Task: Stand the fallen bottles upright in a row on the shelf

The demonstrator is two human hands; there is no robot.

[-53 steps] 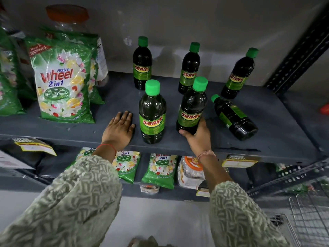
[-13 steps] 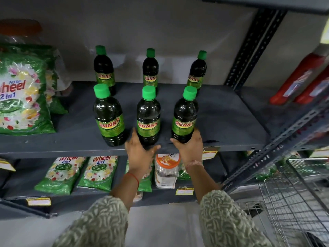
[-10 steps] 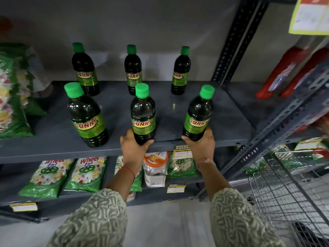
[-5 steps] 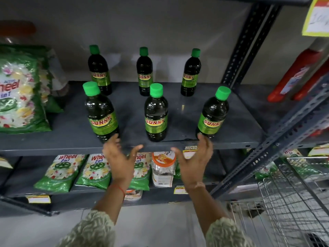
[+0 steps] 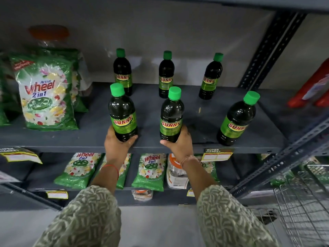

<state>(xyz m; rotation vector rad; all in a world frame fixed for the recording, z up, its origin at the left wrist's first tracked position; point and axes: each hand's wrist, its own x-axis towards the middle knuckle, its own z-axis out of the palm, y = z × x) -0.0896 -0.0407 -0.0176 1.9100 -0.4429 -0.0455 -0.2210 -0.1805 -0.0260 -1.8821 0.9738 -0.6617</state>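
Several dark SUNNY bottles with green caps stand upright on the grey shelf (image 5: 201,120), in a back row and a front row. My left hand (image 5: 118,144) grips the base of the front left bottle (image 5: 122,114). My right hand (image 5: 179,144) grips the base of the front middle bottle (image 5: 171,116). The front right bottle (image 5: 235,120) stands alone near the shelf's front edge. Behind stand the back left bottle (image 5: 122,73), the back middle bottle (image 5: 166,75) and the back right bottle (image 5: 211,77). None lies on its side.
Green Wheel detergent bags (image 5: 45,93) stand at the shelf's left. More Wheel packs (image 5: 151,171) and a jar (image 5: 176,173) fill the lower shelf. A slotted upright post (image 5: 267,50) borders the right. Red bottles (image 5: 313,86) lie beyond it. A wire cart (image 5: 302,202) is at lower right.
Half a second ago both hands hung open below the shelf edge. They have risen and closed on the front left and front middle bottles. The front right bottle stays released.
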